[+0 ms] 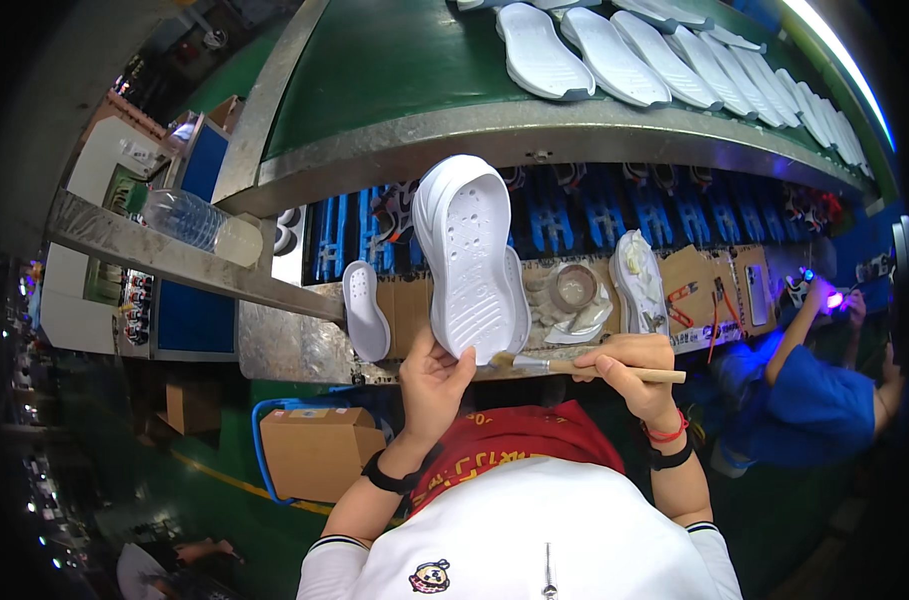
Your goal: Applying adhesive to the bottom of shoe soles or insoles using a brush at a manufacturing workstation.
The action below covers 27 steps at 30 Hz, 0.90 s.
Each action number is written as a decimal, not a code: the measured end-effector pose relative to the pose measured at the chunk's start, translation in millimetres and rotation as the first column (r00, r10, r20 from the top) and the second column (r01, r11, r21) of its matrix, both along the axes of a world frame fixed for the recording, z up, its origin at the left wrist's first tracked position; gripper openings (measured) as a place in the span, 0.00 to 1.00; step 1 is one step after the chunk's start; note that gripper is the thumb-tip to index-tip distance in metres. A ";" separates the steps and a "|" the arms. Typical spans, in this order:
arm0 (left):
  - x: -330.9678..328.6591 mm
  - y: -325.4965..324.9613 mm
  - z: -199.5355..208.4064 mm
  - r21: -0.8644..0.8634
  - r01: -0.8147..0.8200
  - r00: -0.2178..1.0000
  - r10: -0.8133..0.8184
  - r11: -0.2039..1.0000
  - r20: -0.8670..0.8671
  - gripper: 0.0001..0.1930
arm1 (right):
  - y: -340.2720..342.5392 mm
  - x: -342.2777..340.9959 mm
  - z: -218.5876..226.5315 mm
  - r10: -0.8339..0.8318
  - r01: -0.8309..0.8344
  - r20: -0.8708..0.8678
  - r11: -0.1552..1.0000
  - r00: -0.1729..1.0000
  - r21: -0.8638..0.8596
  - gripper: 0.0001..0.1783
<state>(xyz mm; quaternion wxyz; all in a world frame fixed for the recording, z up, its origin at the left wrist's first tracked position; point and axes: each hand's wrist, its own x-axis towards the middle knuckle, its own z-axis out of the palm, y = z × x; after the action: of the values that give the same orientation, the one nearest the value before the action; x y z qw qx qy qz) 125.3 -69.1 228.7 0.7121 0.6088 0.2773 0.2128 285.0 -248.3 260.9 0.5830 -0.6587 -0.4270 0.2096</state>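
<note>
My left hand grips the heel end of a white shoe sole, raised over the workbench with its hollow inner side facing me. In my right hand is a paintbrush with a wooden handle. Its bristles touch or nearly touch the sole's lower edge beside my left thumb. Behind the raised sole, part of another white sole shows. A further one rests on the bench to the left. Right of the raised sole stands a small round pot with crusted residue around it.
White soles lie in a row on a green conveyor beyond a metal rail. One more sole with scraps on it, orange pliers and a phone are on the bench. A plastic bottle lies left; a co-worker works at right.
</note>
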 end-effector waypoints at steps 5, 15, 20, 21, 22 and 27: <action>22.7 12.9 6.0 0.021 0.037 0.999 -0.038 0.999 0.035 0.22 | -11.2 3.9 13.9 -0.086 0.086 0.013 0.996 0.996 -0.017 0.10; 173.9 130.7 54.7 -0.380 0.261 0.917 -0.105 0.888 0.385 0.15 | -43.5 5.1 -5.9 -0.447 0.494 -0.415 0.870 0.792 0.005 0.16; 163.8 110.9 46.7 -0.400 0.406 0.909 -0.317 0.822 0.271 0.18 | -48.5 15.5 -45.6 -0.497 0.492 -0.342 0.864 0.797 -0.110 0.15; 147.2 100.2 35.5 -0.324 0.430 0.902 -0.389 0.843 0.185 0.18 | -51.8 17.9 -57.3 -0.538 0.516 -0.307 0.842 0.785 -0.156 0.14; 126.9 89.2 21.5 -0.291 0.408 0.912 -0.403 0.866 0.078 0.17 | -54.7 20.8 -73.7 -0.557 0.529 -0.306 0.830 0.773 -0.175 0.12; 23.4 49.0 -143.9 -0.326 0.173 0.887 -0.291 0.930 -0.360 0.14 | -55.3 35.4 -128.3 -0.606 0.510 -0.217 0.776 0.765 -0.371 0.12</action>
<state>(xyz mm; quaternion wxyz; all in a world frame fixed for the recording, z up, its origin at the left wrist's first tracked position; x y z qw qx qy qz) 148.6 -20.1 84.8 0.7403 0.5597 0.3696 -0.0464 320.5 -303.6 132.6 0.5778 -0.7905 -0.0718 0.1901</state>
